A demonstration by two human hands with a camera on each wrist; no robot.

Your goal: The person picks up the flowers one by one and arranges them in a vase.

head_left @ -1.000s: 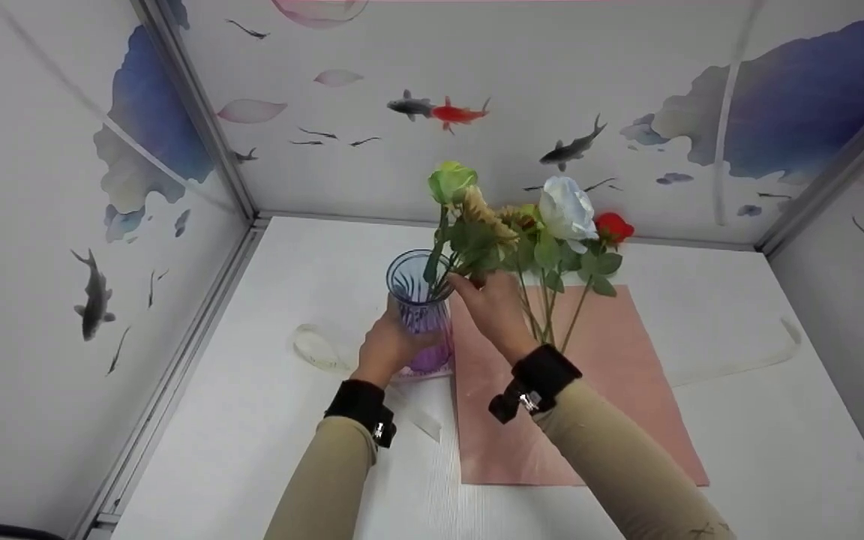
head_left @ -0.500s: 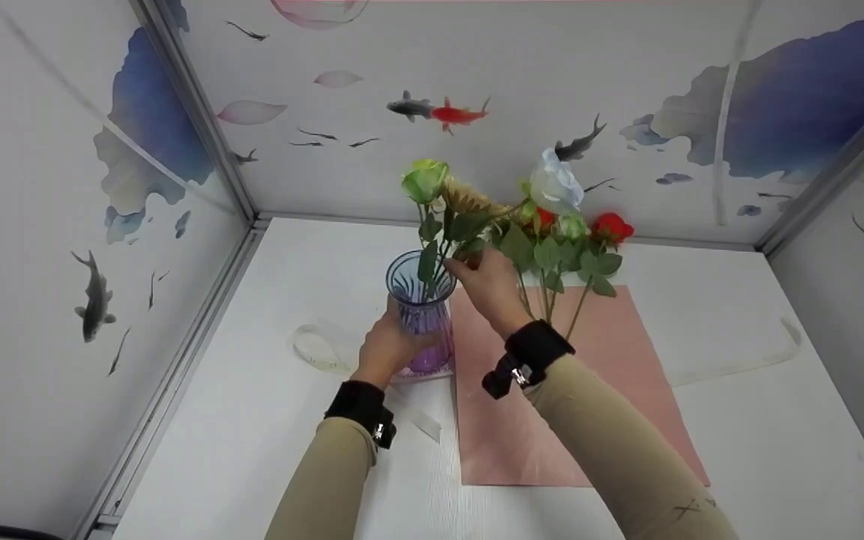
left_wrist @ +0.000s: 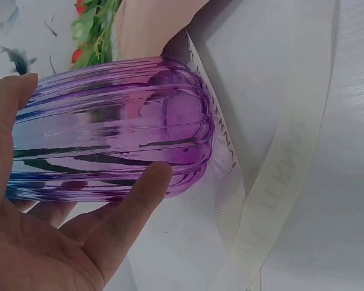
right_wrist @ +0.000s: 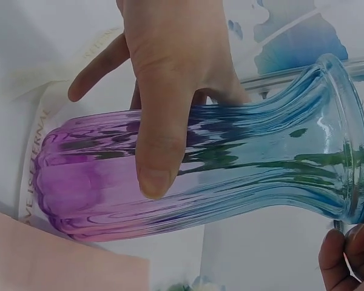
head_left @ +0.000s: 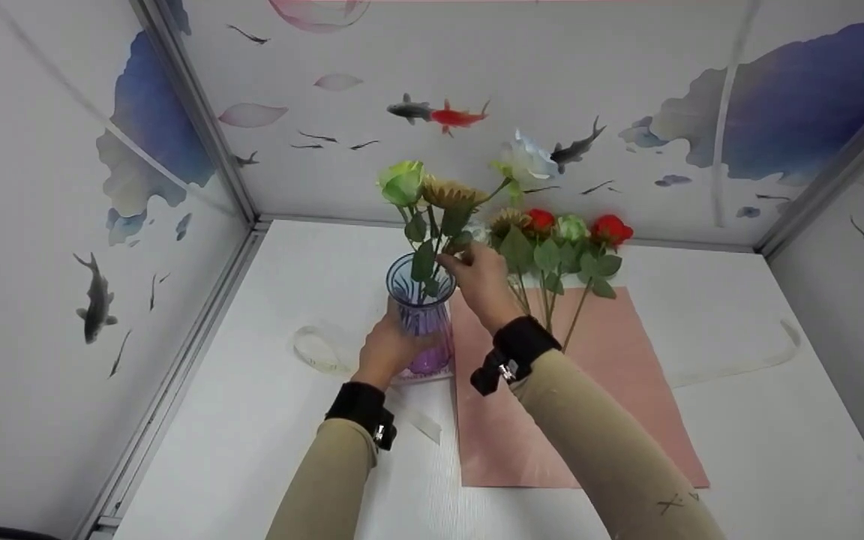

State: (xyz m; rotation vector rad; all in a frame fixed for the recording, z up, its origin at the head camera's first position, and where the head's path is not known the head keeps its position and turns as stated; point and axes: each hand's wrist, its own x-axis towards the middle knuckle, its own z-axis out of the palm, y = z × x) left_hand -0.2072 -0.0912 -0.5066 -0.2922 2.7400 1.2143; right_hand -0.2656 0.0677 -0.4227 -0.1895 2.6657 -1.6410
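Observation:
A ribbed glass vase (head_left: 432,322), blue at the mouth and purple at the base, stands upright on the table. My left hand (head_left: 387,346) grips its body, thumb and fingers around it in both wrist views. A green rose (head_left: 402,182) and a yellow sunflower (head_left: 453,195) rise from the vase mouth, and dark stems show through the glass. To their right leans a white rose (head_left: 529,159). At the vase's rim my right hand (head_left: 486,283) pinches flower stems, fingertips among the leaves; which stems lie between them is hidden.
Pink wrapping paper (head_left: 537,442) lies right of the vase. On its far end rest more flowers, among them a red flower (head_left: 612,229). A pale ribbon (head_left: 319,351) loops left of the vase, with more ribbon (head_left: 739,366) at right. Printed panels wall the table.
The green rose, sunflower and white rose have swung left, the white rose also rising. My right hand has moved slightly left and away from me. The left hand and vase stay put.

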